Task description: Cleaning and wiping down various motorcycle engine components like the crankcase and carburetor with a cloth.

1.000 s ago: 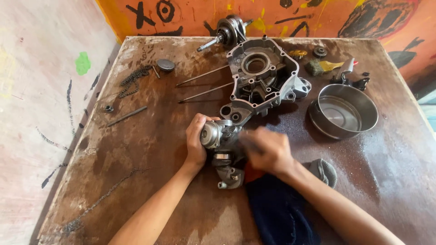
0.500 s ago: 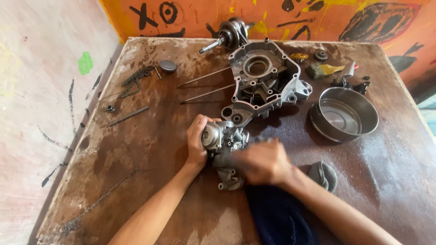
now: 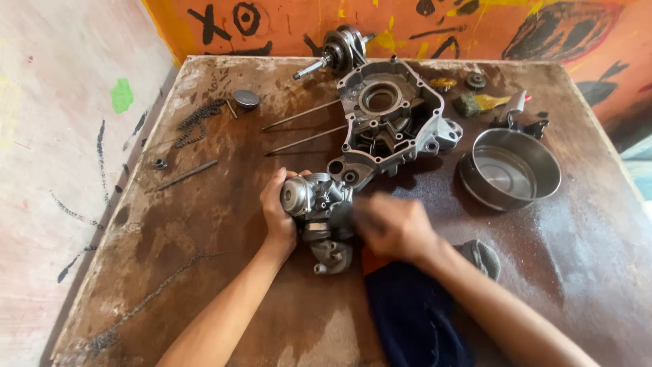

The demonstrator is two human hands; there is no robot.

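The left hand (image 3: 277, 212) has its fingers wrapped around one small metal carburetor (image 3: 319, 211), which sits near the middle of the table (image 3: 204, 224), just in front of one large engine case (image 3: 390, 122). The right hand (image 3: 394, 228) is blurred – its fingers press on the carburetor's right side, but I cannot tell their grip. Further back lie two thin rods (image 3: 302, 128), one crankshaft (image 3: 339, 51) and one steel bowl (image 3: 509, 170).
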